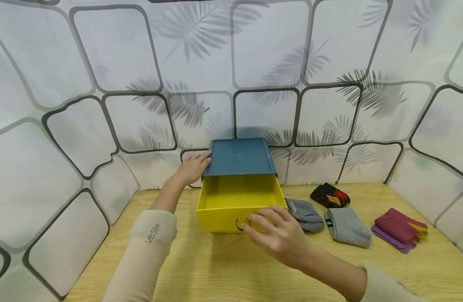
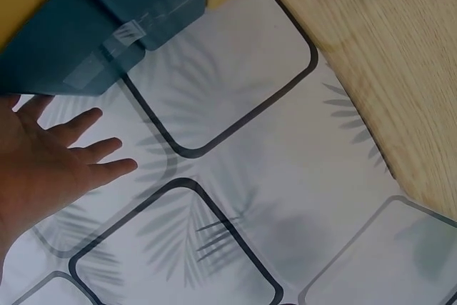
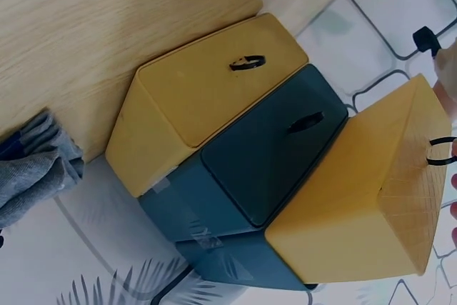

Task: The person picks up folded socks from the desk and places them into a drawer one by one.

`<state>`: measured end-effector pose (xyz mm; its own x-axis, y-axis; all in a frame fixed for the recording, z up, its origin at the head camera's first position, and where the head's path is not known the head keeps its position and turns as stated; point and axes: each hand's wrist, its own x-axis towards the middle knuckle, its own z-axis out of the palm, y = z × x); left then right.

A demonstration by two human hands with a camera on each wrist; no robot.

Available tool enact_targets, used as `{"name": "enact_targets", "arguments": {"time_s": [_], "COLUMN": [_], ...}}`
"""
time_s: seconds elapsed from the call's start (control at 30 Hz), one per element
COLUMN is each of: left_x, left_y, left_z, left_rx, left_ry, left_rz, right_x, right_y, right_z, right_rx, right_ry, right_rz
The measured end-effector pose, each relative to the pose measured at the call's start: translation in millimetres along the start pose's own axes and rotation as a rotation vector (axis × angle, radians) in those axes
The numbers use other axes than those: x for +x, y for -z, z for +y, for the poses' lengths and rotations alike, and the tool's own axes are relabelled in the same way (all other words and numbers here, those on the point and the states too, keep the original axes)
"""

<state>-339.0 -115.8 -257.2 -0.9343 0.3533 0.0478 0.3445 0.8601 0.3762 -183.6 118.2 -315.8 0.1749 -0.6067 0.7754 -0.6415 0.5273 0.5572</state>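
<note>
At mid-frame the yellow drawer (image 1: 218, 219) is jutting from the blue cabinet (image 1: 239, 156) toward the bottom edge, its ring handle (image 1: 237, 225) meeting the nearer right hand (image 1: 278, 237), grip unclear; the left hand (image 1: 195, 167), well apart, is resting unclenched at the cabinet's left edge

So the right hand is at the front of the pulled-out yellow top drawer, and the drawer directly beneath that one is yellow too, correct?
Not quite: the drawer directly beneath is dark blue, not yellow, as the right wrist view shows. The right hand is indeed at the front of the pulled-out yellow top drawer.
</note>
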Motion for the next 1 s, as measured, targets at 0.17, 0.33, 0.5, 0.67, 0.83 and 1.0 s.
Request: {"name": "enact_targets", "arguments": {"time_s": [0.17, 0.33, 0.5, 0.67, 0.83, 1.0], "left_x": [1.5, 1.1, 0.4, -0.4, -0.5, -0.9], "left_y": [0.0, 0.4, 0.3, 1.3, 1.9, 1.2], "left_z": [-0.1, 0.5, -0.5, 0.1, -0.3, -0.8], "left_rx": [-0.008, -0.026, -0.037, -0.042, -0.034, -0.038], "left_ry": [0.007, 0.004, 0.005, 0.005, -0.008, -0.010], "left_rz": [-0.013, -0.022, -0.036, -0.034, -0.032, -0.035], "right_x": [5.3, 9.6, 12.7, 13.8, 13.6, 11.6], "right_y": [7.4, 13.9, 20.5, 26.1, 29.1, 29.8], "right_z": [-5.1, -10.8, -15.0, -18.9, -24.2, -27.9], "right_rx": [0.011, 0.013, 0.017, 0.019, 0.043, 0.065], "right_ry": [0.005, 0.007, 0.027, 0.041, 0.023, 0.007], "right_rz": [-0.007, -0.006, 0.009, 0.024, 0.013, -0.010]}}
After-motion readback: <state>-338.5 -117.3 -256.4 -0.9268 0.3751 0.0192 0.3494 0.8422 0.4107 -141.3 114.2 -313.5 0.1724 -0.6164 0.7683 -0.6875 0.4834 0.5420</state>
